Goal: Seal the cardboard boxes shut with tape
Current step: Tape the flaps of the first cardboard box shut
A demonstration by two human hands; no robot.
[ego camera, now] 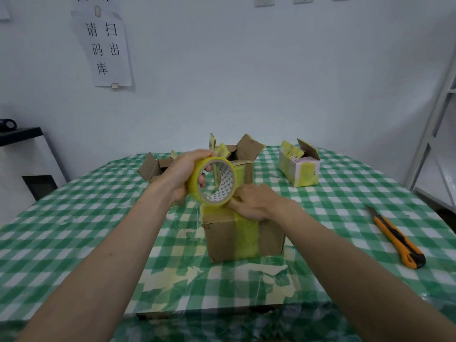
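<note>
A yellow tape roll (214,180) stands on edge atop the nearest brown cardboard box (243,233), apparently closed; three opened boxes (243,159) sit toward twelve o'clock.

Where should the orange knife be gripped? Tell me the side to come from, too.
Grip the orange knife around its thick handle near the black end cap, with fingers coming from above across its width. It lies flat on the table, blade tip pointing away, so the near end is safest; nothing crowds it.

The left hand (181,175) grips a yellow tape roll (214,180) above a taped cardboard box (243,236). The right hand (255,202) presses tape onto the box's top. An orange utility knife (397,239) lies on the checkered tablecloth (74,218).
</note>
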